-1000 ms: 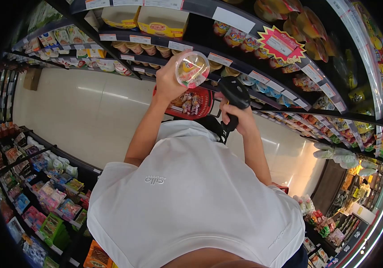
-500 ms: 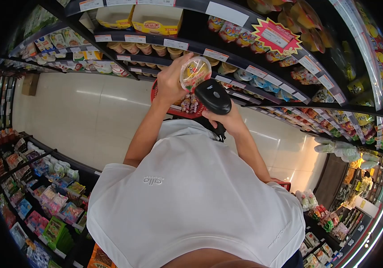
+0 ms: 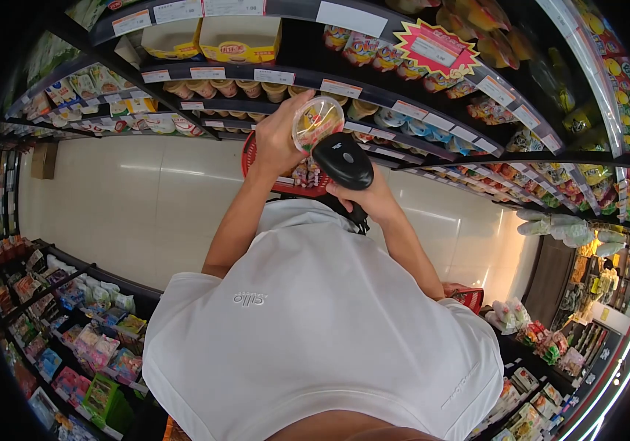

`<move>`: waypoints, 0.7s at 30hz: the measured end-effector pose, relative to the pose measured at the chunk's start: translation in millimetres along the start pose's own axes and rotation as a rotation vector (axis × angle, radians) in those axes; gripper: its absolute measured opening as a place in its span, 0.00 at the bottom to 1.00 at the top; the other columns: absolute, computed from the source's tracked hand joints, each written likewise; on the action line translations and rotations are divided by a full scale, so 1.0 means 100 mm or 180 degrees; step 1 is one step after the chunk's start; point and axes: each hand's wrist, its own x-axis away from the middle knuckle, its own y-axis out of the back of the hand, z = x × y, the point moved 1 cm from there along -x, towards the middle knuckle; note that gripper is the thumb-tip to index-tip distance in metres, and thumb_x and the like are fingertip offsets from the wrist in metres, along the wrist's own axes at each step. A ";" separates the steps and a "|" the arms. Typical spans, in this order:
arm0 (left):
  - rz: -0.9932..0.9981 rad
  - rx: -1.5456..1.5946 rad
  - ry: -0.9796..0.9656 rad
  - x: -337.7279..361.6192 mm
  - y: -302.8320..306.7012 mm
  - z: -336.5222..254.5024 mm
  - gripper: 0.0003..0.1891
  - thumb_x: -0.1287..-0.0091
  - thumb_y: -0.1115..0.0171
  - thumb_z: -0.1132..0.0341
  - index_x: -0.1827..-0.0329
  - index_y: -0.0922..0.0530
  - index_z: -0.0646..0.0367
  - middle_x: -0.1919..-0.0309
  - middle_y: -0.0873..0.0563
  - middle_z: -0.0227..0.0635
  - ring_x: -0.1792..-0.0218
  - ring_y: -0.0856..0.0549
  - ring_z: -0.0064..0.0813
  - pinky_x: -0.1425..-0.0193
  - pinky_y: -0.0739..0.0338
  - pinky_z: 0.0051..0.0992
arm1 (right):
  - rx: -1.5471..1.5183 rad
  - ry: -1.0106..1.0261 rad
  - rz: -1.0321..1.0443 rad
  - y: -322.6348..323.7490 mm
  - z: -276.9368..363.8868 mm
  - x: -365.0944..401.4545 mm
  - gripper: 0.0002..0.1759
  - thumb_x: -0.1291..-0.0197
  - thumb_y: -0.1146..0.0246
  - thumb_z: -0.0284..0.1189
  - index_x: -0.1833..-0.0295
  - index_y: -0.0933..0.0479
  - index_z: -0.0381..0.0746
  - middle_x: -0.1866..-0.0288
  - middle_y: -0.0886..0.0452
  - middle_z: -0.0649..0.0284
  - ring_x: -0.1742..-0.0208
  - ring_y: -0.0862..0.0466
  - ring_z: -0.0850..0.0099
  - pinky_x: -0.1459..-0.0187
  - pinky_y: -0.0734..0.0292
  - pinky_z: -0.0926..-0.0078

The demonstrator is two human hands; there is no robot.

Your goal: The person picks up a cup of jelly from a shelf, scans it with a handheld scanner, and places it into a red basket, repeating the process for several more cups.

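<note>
My left hand [image 3: 276,137] is wrapped round a clear-lidded plastic cup [image 3: 318,123] with a printed top, held up in front of the shelf. A black handheld barcode scanner [image 3: 343,161] is gripped in my right hand [image 3: 373,195], its head close against the lower right side of the cup. The scanner's handle is mostly hidden beneath its head and my fingers. Below my hands, a red basket [image 3: 249,153] holds several small colourful packets [image 3: 306,175], partly covered by my left arm and the scanner.
Ahead runs a shelf with price tags [image 3: 274,76], rows of cups [image 3: 224,88] and yellow cartons [image 3: 240,49]. Packaged goods [image 3: 94,345] fill the shelf behind on the left. Another red basket [image 3: 465,295] is beside my right elbow. Tiled floor [image 3: 146,198] lies between the shelves.
The view has shifted slightly, so the shelf ahead appears further left. Both hands keep hold of the cup and scanner, nearly unchanged relative to each other.
</note>
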 end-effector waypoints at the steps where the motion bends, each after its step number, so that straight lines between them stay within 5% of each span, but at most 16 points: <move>1: 0.0013 -0.0036 -0.0004 0.00 0.00 -0.01 0.33 0.51 0.21 0.65 0.41 0.21 0.66 0.49 0.14 0.48 0.54 0.11 0.44 0.54 0.17 0.31 | 0.0040 -0.0001 -0.0008 0.00 -0.01 0.00 0.09 0.45 0.27 0.20 0.60 0.20 0.33 0.69 0.18 0.66 0.80 0.26 0.82 0.82 0.35 0.81; 9: 0.0009 0.0004 0.0025 0.04 0.03 0.03 0.33 0.52 0.21 0.67 0.41 0.21 0.66 0.49 0.14 0.47 0.54 0.11 0.44 0.53 0.16 0.31 | 0.0107 -0.0036 -0.0088 0.02 -0.05 -0.01 0.09 0.45 0.27 0.22 0.60 0.20 0.34 0.69 0.18 0.64 0.80 0.26 0.80 0.82 0.34 0.79; 12: 0.0035 0.0010 0.0375 0.13 0.11 0.09 0.32 0.52 0.20 0.69 0.42 0.21 0.65 0.47 0.14 0.45 0.48 0.12 0.40 0.45 0.17 0.32 | 0.0652 -0.0210 -0.0077 0.12 -0.18 -0.11 0.10 0.43 0.28 0.26 0.60 0.20 0.34 0.70 0.19 0.65 0.81 0.26 0.81 0.80 0.32 0.77; 14: -0.0073 -0.0038 0.0749 0.26 0.15 0.24 0.34 0.55 0.20 0.67 0.41 0.22 0.61 0.51 0.13 0.44 0.51 0.13 0.46 0.50 0.17 0.34 | 0.1579 -0.0735 -0.0445 0.14 -0.21 -0.20 0.15 0.43 0.27 0.33 0.58 0.20 0.33 0.69 0.16 0.59 0.77 0.19 0.71 0.73 0.24 0.70; 15: -0.0062 -0.0188 0.0976 0.34 0.16 0.34 0.35 0.55 0.19 0.62 0.41 0.23 0.58 0.51 0.14 0.44 0.50 0.14 0.47 0.49 0.17 0.37 | 0.2595 -0.0319 -0.0529 0.15 -0.27 -0.23 0.22 0.42 0.30 0.41 0.56 0.21 0.31 0.65 0.14 0.50 0.65 0.13 0.55 0.62 0.19 0.59; 19: 0.0532 -0.0637 0.1921 0.87 0.25 0.82 0.37 0.56 0.20 0.53 0.41 0.23 0.53 0.49 0.14 0.45 0.48 0.15 0.47 0.49 0.18 0.41 | 0.4597 -0.1073 -0.0105 0.25 -0.84 -0.41 0.29 0.40 0.38 0.50 0.53 0.18 0.32 0.55 0.14 0.44 0.49 0.14 0.48 0.48 0.20 0.53; 21: 0.1017 -0.0943 0.2084 1.15 0.30 0.95 0.38 0.56 0.20 0.51 0.40 0.24 0.52 0.50 0.14 0.45 0.49 0.14 0.47 0.50 0.18 0.42 | 0.4744 -0.1269 0.0381 0.39 -1.28 -0.49 0.29 0.40 0.39 0.50 0.54 0.18 0.31 0.55 0.14 0.43 0.51 0.14 0.48 0.48 0.20 0.53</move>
